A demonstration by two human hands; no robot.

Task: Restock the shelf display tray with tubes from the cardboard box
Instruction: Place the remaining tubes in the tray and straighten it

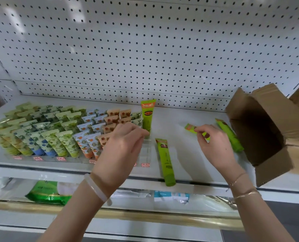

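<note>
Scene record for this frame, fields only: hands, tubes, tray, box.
left hand: fingertips at base of upright tube; grip unclear
right hand: pinches held tube
upright tube: stands in display tray, rightmost lane, back
loose tubes: front tube lying, cap over shelf edge; side tube lying beside cardboard box
cardboard box: on its side, opening faces left

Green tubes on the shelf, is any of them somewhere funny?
Yes. One loose tube lies flat on the shelf with its cap poking over the front edge, so it could fall. Another tube lies beside the box, which is tipped on its side.
</note>
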